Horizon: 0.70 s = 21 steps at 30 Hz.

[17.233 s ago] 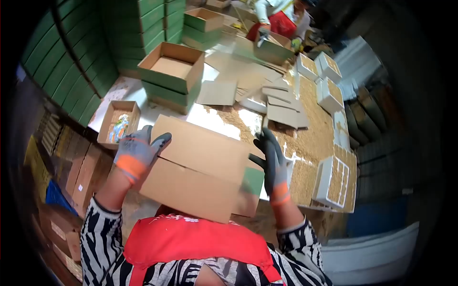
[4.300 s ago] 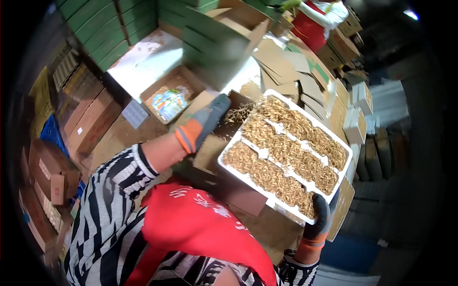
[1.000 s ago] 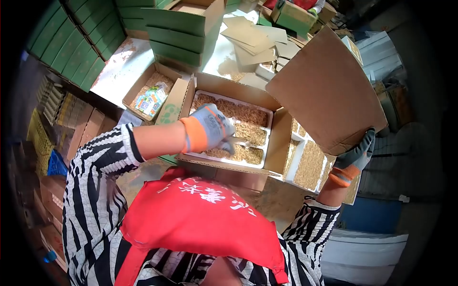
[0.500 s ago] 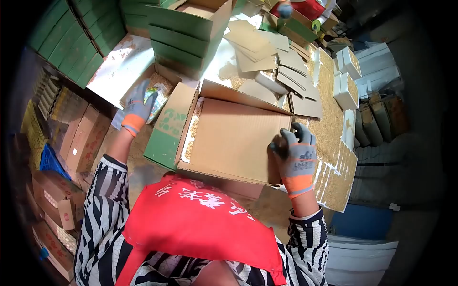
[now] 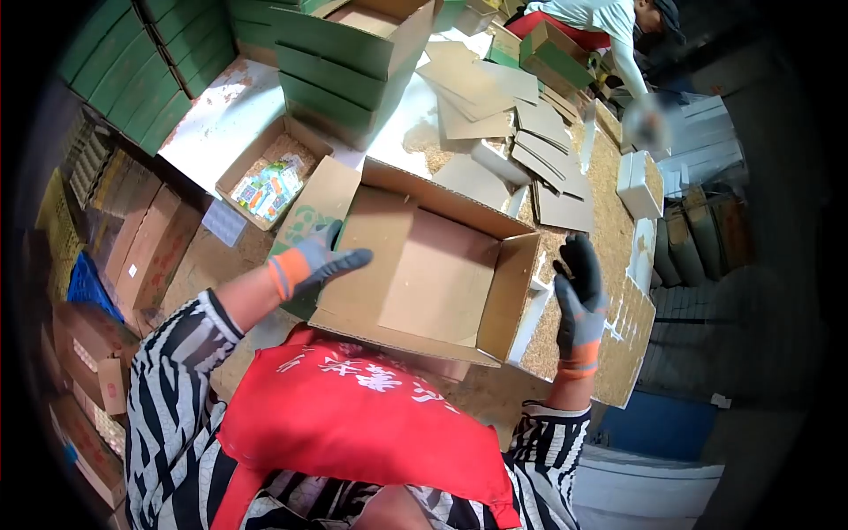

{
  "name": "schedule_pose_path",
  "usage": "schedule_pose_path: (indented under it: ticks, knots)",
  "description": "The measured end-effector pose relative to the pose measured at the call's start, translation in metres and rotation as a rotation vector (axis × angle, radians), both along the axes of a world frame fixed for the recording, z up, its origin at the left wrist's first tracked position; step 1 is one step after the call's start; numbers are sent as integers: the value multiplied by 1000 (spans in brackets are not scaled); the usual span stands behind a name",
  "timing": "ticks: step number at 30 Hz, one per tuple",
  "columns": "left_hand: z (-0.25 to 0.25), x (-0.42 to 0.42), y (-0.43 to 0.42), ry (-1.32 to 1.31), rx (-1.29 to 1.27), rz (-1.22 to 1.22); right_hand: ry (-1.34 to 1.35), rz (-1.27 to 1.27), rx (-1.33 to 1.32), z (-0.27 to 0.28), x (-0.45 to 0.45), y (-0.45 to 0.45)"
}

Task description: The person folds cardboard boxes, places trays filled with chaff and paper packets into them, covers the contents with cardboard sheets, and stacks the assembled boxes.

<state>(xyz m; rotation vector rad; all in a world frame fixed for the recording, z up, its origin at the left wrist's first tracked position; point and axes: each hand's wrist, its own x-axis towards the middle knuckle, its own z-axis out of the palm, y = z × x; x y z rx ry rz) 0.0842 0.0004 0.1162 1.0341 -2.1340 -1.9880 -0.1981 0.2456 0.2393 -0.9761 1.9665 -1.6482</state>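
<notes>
In front of me lies an open cardboard box (image 5: 437, 278) with bare brown walls and a pale inner bottom. My left hand (image 5: 322, 261), in a grey glove with an orange cuff, is at the box's left edge; its thumb and fingers are spread and one digit reaches over the inside. A green-printed flap (image 5: 309, 212) extends beyond that hand. To the right of the box, my right hand (image 5: 580, 296) is raised, fingers apart and holding nothing. Between it and the box, part of a white foam piece (image 5: 530, 322) shows.
A small box (image 5: 300, 146) at left holds colourful packets (image 5: 269, 187) on grain-like material. Green boxes (image 5: 331, 88) are stacked behind. Cardboard sheets (image 5: 477, 93) and a foam block (image 5: 638, 185) lie beyond. A co-worker (image 5: 587, 18) leans in at the back, one hand blurred.
My left hand has moved right from the packets to the box. My right hand has come off the box's right side. The flat sheet and white tray seen inside the box no longer show.
</notes>
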Motion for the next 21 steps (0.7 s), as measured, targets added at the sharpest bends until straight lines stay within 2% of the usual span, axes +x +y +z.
schedule_pose_path:
  ticks: [1, 2, 3, 5, 6, 7, 8, 10, 12, 13, 14, 16, 17, 18, 19, 20, 21]
  knots:
    - [-27, -10, 5, -175, -271, 67, -137, 61, 86, -14, -1, -1]
    - [-47, -13, 7, -69, -120, 125, -274, 118, 172, -35, 1, -1]
    - [-64, -13, 6, 41, 28, 184, -201, 53, 283, -96, -8, 5]
    - [-18, -15, 29, 100, -66, 224, -127, 29, 302, -132, 41, -10]
    - [-9, -13, 30, 159, 56, 239, -386, 27, 236, -106, 49, -18]
    - [0, -10, 32, 214, 178, 257, -398, 75, 312, -120, 40, -17]
    - [31, -13, 42, 225, 362, 291, -450, 44, 275, -124, 41, -8]
    - [37, -22, 38, 108, -168, 235, -533, -5, 185, -129, 39, 4]
    - [53, -40, 32, 168, -299, 218, -545, 5, 59, -129, 24, 7]
    - [62, -50, 27, 226, -345, 198, -648, -50, -96, -122, 19, 3]
    - [70, -56, 20, 285, -387, 172, -659, -78, -155, -101, 17, -6]
    - [90, -63, -23, 588, 47, 108, -816, -55, -318, -97, -6, -25]
    - [81, -71, -50, 811, 180, 260, -939, 1, -411, -79, -7, -44]
    - [68, -77, -85, 777, -308, 379, -1065, 54, -497, -60, -9, -63]
    - [46, -85, -122, 1113, -150, 649, -1108, 128, -557, -51, -16, -85]
    - [19, -78, -182, 1077, -371, 783, -1150, 207, -616, -43, -25, -105]
    - [-8, -71, -242, 1003, -584, 939, -1137, 178, -640, -47, -44, -127]
